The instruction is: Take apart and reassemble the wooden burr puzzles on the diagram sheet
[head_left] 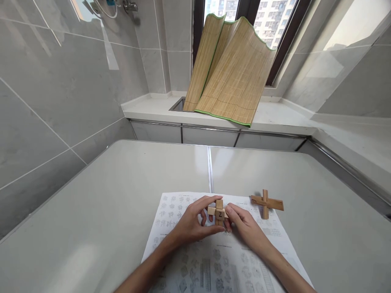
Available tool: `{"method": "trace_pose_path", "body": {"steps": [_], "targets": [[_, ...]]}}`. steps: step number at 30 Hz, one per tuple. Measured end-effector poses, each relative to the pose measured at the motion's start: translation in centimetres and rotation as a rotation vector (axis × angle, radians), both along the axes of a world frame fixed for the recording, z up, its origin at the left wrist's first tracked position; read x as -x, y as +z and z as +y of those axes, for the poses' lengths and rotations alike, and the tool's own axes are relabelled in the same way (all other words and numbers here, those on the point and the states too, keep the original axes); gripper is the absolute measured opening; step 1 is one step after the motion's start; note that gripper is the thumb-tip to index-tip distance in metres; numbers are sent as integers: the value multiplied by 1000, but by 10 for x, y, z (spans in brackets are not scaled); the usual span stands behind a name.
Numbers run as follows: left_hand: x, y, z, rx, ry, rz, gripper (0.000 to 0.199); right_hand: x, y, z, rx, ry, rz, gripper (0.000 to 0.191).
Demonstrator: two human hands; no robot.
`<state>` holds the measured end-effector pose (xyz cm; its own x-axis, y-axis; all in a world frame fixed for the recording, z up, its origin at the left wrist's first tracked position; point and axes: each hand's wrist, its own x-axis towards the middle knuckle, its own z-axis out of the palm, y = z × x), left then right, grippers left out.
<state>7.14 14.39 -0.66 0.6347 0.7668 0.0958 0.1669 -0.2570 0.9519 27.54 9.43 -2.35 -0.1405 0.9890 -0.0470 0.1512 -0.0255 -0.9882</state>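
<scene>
A small wooden burr puzzle (219, 214) of interlocked blocks, one end marked with a dark "2" or "Z", is held between both hands above a printed sheet. My left hand (197, 219) grips it from the left, index finger at its top and thumb at its bottom. From the right, my right hand (241, 219) pinches the block's right arm between thumb and fingers. Under the hands lies the instruction sheet (175, 213), covered in small diagrams. Two crossed wooden pieces (265, 203) rest at the sheet's upper right edge, touched by neither hand.
The light folding table (137, 175) has a metal seam down its middle. Beyond it runs a white ledge (152, 106) with a folded bamboo mat (232, 73) leaning at the window over a recessed basin (177, 105). Grey tiled walls (76, 81) stand at both sides.
</scene>
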Motion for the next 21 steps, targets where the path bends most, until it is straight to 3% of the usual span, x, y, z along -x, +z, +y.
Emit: {"method": "trace_pose_path", "body": {"steps": [5,8,12,16,21], "targets": [[3,-3,2,130,66,-52,88,3,0,3,328,43,546,47],[6,-4,8,148,193,-91,69,3,-5,7,464,-18,852,36],[14,-3,22,126,356,-41,44,0,-13,13,439,-190,1054,20],[23,-3,35,129,437,27,42,-3,-21,15,351,-317,1113,16],[26,-5,39,114,427,42,41,-5,-29,19,292,-379,1129,22]]}}
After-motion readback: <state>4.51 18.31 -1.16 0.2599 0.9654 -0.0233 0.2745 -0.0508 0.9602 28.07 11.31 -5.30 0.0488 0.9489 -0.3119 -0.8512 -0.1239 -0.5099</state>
